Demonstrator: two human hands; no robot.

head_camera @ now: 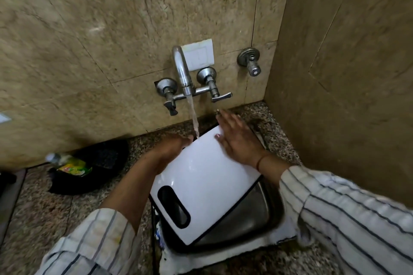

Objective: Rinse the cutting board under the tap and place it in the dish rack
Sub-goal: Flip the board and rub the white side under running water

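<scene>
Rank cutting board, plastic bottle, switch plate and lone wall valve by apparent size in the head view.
Largest: cutting board
Next: plastic bottle and switch plate, too alike to rank
Smallest: lone wall valve

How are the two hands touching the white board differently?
The left hand grips the cutting board by its edge, fingers hidden behind it; the right hand lies flat on its face, fingers straight. The left hand is right beside the water; the right hand is farther off. Both touch the board.
</scene>
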